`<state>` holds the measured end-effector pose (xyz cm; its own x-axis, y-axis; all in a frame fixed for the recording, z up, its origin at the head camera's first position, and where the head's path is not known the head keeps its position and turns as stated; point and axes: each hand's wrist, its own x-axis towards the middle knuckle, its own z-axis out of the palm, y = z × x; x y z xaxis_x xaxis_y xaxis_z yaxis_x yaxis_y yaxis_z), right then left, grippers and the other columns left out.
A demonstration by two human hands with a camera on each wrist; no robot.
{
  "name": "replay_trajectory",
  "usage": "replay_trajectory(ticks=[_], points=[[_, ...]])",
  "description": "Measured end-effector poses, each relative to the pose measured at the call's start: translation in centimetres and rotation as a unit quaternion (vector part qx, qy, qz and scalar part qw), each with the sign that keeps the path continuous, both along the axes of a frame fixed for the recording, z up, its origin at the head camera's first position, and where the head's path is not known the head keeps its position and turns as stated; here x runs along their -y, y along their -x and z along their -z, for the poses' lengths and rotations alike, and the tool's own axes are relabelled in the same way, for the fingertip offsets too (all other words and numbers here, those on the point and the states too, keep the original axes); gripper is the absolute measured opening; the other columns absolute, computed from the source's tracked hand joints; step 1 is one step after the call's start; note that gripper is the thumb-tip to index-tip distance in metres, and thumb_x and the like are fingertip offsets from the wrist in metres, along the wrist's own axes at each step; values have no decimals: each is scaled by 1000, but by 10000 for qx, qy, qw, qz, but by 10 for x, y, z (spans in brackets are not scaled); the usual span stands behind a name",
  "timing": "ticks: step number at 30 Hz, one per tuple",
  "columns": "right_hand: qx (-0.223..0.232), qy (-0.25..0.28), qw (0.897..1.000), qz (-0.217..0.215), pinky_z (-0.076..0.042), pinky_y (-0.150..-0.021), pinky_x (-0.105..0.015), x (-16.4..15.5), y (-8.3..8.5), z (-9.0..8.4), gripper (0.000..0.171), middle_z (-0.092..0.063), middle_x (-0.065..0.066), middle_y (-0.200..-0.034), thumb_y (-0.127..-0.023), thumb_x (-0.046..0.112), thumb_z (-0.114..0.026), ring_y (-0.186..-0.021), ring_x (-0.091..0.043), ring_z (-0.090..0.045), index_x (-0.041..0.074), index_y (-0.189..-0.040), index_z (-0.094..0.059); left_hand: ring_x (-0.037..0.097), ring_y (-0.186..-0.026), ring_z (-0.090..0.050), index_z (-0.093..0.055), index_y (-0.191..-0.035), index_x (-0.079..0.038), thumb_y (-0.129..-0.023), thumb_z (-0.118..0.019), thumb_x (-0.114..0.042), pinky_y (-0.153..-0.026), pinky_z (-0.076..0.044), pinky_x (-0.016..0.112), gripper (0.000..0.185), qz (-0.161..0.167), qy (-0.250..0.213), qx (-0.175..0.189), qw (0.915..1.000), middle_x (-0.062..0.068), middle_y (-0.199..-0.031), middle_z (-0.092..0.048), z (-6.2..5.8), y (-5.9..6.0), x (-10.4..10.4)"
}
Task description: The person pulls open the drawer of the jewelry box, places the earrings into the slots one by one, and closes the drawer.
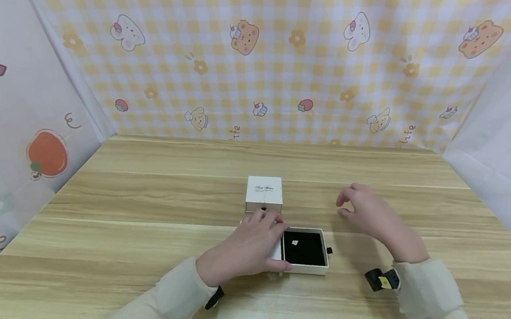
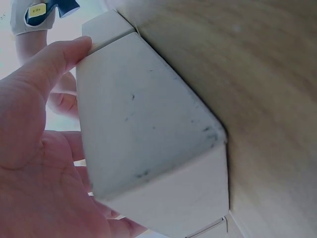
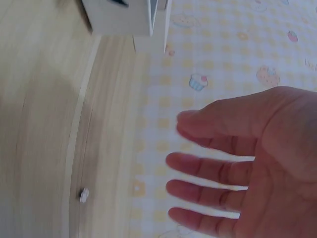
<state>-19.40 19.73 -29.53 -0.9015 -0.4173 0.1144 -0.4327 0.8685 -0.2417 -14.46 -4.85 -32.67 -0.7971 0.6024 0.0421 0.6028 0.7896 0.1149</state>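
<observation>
Beside left hand [image 1: 245,246], open jewellery box [image 1: 305,251].

Showing pale wood grain, matt and smooth, across the bench [image 1: 129,250]. Looking like matt white cardboard on the drawer box [image 1: 304,265], scuffed with small dark specks on its outer wall in the left wrist view. Lining its inside with black, velvety padding. Matching in matt white card on the sleeve [image 1: 264,192]. Hanging as thin printed sheeting, faintly creased, on the backdrop [image 1: 267,65].
</observation>
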Motion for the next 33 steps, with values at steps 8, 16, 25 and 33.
replay_trajectory(ticks=[8, 16, 25, 33], points=[[234, -476, 9977, 418, -46, -71, -43, -13, 5, 3, 9, -59, -15, -86, -79, 9, -65, -76, -27, -53, 0, -83, -65, 26, -117, -43, -52, -131, -12, -77, -64, -58, -102, -36, 42, 71, -30, 20, 30, 10000, 3, -130, -47, 0, 0, -1], [585, -810, 9923, 734, -45, -74, -45, -21, 9, 8, 15, -59, -15, -85, -79, 12, -66, -81, -29, -54, -3, -83, -67, 25, -116, -43, -52, -130, -12, -78, -63, -59, -99, -38, 41, 71, -53, 21, 103, 9999, 3, -131, -47, -1, -1, -1], [832, -1013, 9873, 894, -46, -71, -43, -24, 12, 13, 13, -63, -13, -83, -81, 11, -64, -78, -27, -56, -2, -82, -67, 26, -117, -43, -51, -131, -12, -78, -63, -59, -99, -38, 42, 72, -32, 25, 40, 10000, 3, -131, -47, 0, 0, -1], [738, -1153, 9867, 874, -46, -73, -46, -25, 13, 18, 13, -62, -14, -84, -80, 10, -61, -82, -32, -55, -2, -80, -66, 25, -115, -44, -52, -130, -12, -77, -62, -61, -99, -38, 41, 73, -21, 72, -42, 10000, 3, -130, -49, 0, -1, -1]])
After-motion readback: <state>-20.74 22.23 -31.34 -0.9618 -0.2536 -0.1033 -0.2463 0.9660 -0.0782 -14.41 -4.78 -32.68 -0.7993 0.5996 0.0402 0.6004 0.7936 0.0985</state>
